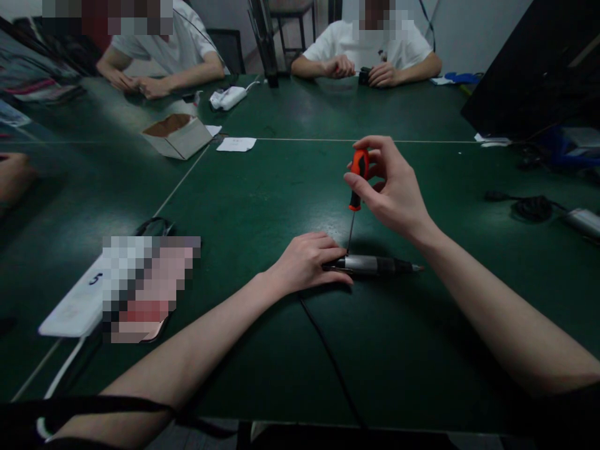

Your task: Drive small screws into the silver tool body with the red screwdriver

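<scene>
Screwdriver [357,178], orange-handled and thin-shafted, is held upright in the right hand [394,187], the fingers pinched narrowly around its handle. Its tip is set down on a silver pen-shaped tool [375,265] that lies flat on the green table [262,206], at about 6 o'clock from the handle. The tool's near end is pressed down by the left hand [307,262], fingers closed over it. A black cord [328,356] trails toward 6 o'clock. The tool appears to be in one piece, so the screw work is judged to be barely begun; whether any screw has been loosened cannot be told.
</scene>
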### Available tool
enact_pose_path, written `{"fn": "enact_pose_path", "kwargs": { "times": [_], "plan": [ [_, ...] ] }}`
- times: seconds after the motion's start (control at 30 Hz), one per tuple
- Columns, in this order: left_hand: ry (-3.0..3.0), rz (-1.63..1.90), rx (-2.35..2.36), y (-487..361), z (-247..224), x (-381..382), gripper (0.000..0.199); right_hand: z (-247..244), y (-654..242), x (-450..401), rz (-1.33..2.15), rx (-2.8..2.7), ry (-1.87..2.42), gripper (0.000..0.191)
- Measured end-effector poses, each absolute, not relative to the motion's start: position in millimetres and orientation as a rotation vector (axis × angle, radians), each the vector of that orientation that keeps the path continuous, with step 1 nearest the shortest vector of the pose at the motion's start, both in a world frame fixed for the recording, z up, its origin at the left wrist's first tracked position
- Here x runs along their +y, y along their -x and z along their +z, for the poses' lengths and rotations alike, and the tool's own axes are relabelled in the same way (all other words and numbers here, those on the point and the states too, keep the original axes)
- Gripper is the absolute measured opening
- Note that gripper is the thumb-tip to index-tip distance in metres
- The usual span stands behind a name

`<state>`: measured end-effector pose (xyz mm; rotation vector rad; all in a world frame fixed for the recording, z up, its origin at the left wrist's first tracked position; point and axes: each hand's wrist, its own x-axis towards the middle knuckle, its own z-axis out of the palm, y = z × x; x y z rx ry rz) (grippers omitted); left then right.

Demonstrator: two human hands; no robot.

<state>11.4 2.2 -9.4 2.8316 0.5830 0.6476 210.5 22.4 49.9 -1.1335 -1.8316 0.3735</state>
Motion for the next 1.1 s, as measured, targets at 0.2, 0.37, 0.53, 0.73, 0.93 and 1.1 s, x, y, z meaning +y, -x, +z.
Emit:
{"fn": "enact_pose_path", "kwargs": {
  "times": [0.2, 0.37, 0.53, 0.73, 0.93, 1.1],
  "plan": [
    [-2.848, 0.674, 0.563, -12, -10, 3, 0.049, 50, -210, 22, 0.365, -1.817, 1.218, 0.034],
    [-2.867, 0.694, 0.551, -12, -11, 2, 0.048, 50, -210, 22, 0.416, -1.835, 1.152, 0.029],
    [-2.862, 0.649, 0.572, -11, -9, 3, 0.049, 53, -212, 22, 0.493, -1.877, 1.104, 0.030],
    [-2.857, 0.655, 0.558, -11, -9, 3, 0.049, 52, -215, 24, 0.325, -1.861, 1.147, 0.032],
    [-2.858, 0.623, 0.592, -11, -9, 3, 0.050, 43, -214, 31, 0.355, -1.738, 1.050, 0.035],
    [-2.858, 0.637, 0.580, -10, -10, 2, 0.050, 47, -212, 29, 0.413, -1.768, 1.009, 0.025]
  ]
}}
